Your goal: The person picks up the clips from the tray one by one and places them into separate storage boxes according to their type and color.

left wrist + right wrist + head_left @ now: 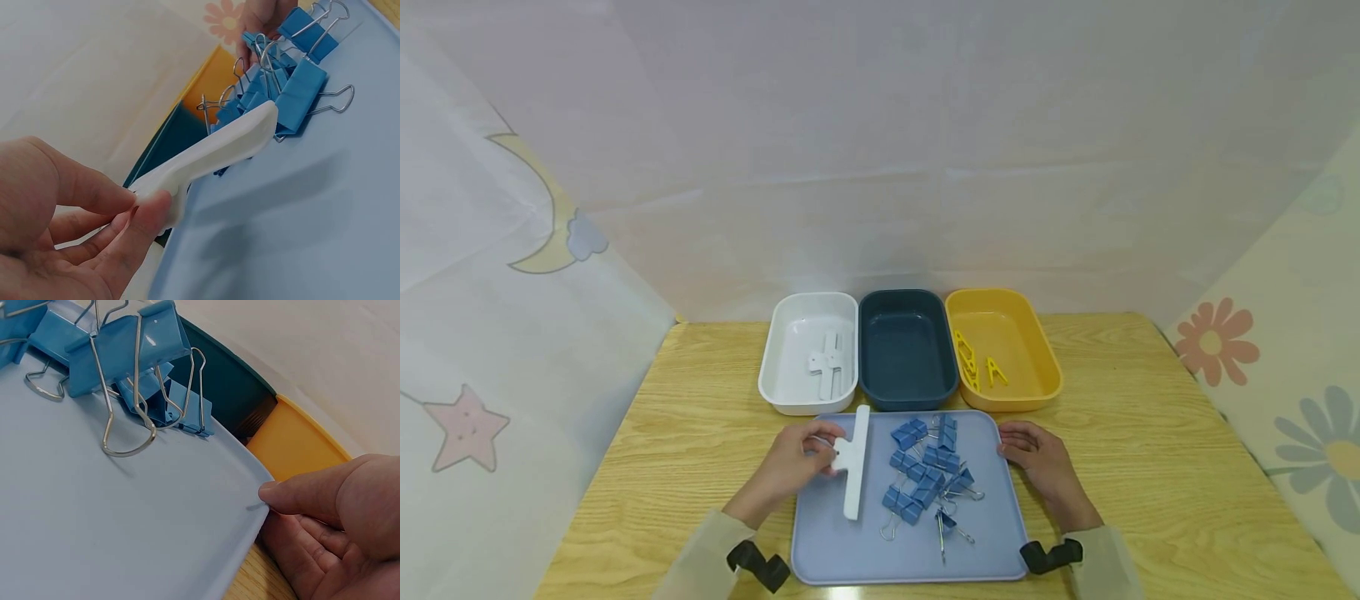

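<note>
My left hand [799,457] pinches a long white clip [856,467] by its handle between thumb and fingertips. The clip hangs over the left part of the pale blue tray [823,546], and its shadow falls on the tray in the left wrist view. At the tray's far right corner is my right hand [1039,457]. Its thumb [294,492] lies on the rim, with the other fingers below along the outside, gripping the edge. Several blue binder clips [928,479] with silver wire handles lie heaped on the tray's right half.
Three bins stand side by side behind the tray. The white bin [782,350] holds white clips [827,362], and the yellow bin [1030,350] holds several small yellow clips [967,358]. Between them sits a dark blue bin [906,342]. A fabric backdrop rises behind the wooden table [662,433].
</note>
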Demonstrator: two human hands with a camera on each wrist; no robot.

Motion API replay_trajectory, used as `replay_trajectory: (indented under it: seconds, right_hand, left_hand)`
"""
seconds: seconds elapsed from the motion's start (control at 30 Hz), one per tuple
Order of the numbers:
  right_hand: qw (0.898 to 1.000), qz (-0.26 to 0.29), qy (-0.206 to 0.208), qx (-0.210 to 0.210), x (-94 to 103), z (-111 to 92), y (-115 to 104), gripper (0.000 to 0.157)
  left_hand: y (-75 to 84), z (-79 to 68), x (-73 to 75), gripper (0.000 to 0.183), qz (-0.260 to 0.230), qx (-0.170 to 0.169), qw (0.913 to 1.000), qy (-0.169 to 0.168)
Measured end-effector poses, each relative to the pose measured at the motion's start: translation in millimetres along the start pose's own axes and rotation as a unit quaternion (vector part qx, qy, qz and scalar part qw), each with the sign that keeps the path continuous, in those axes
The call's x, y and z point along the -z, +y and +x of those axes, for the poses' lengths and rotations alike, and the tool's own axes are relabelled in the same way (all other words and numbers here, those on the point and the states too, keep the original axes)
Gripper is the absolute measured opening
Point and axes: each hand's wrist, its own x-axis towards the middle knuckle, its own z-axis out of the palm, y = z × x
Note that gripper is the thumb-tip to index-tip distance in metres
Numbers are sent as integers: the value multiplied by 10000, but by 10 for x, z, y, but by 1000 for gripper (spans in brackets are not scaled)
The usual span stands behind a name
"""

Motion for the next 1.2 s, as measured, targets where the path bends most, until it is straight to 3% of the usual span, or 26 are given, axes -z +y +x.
replay_trajectory:
  seconds: [1.2]
  right_hand:
    - [10000, -17, 21, 41, -1, 12, 1, 39]
  left_hand:
    - [273, 158, 272, 25, 301, 274, 9986, 349]
